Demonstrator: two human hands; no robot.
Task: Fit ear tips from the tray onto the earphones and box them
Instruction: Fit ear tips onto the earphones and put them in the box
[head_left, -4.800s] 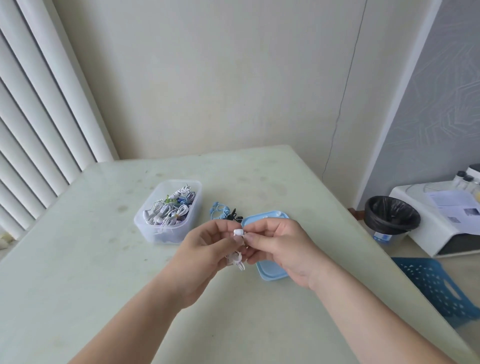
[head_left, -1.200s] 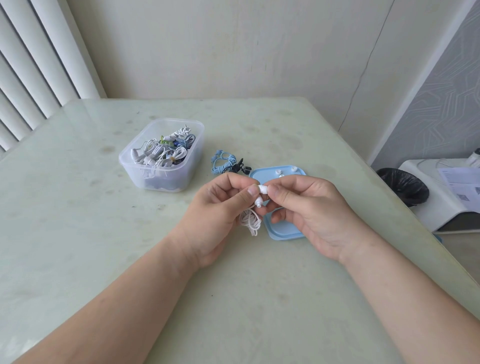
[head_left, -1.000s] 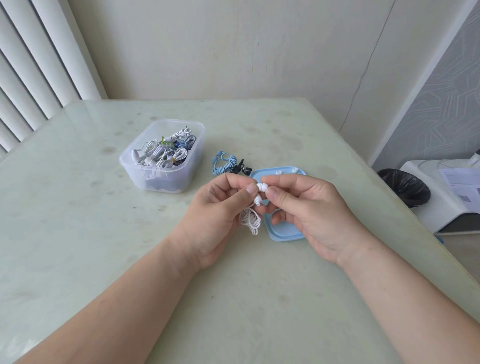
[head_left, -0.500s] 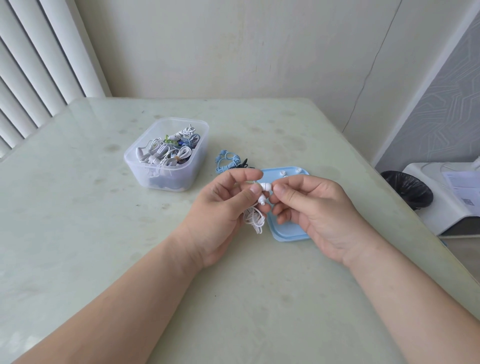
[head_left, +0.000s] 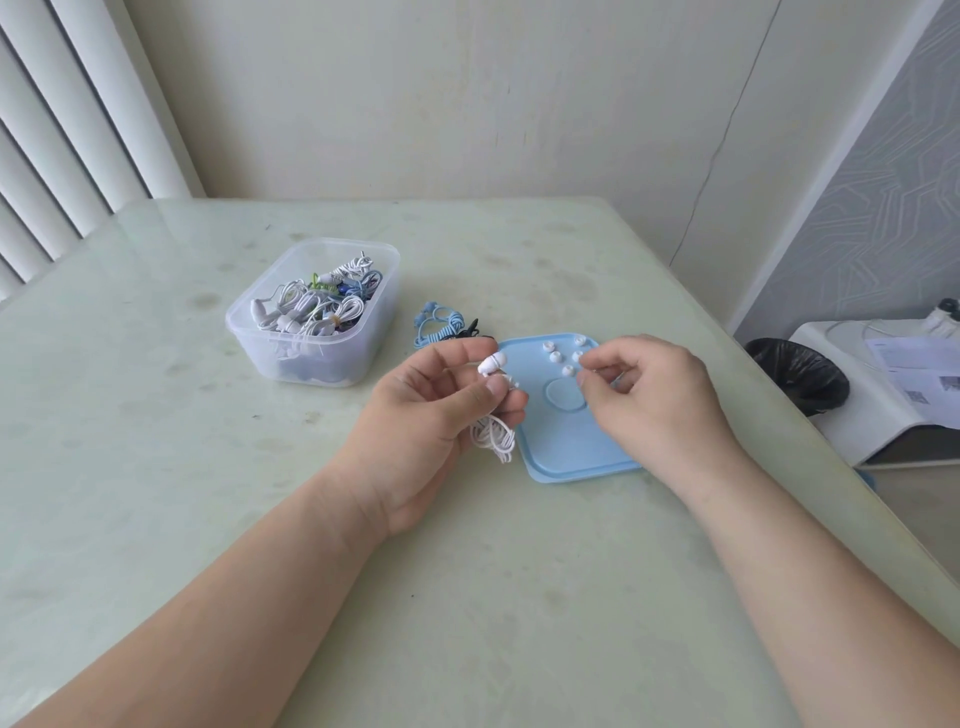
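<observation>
Earphones (head_left: 492, 362) are gripped by fingers of the left hand (head_left: 431, 421) just left of the blue tray (head_left: 571, 441) — light, limp-cabled, best held by the hard bud. Over the tray, fingers of the right hand (head_left: 660, 405) are curled; a pinch cannot be told. Ear tips (head_left: 555, 356) at its far end — judged soft, easily flicked.

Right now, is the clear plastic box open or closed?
Open. The clear box has no lid on it, and coiled earphones lie heaped inside, in plain view through its open top.
</observation>
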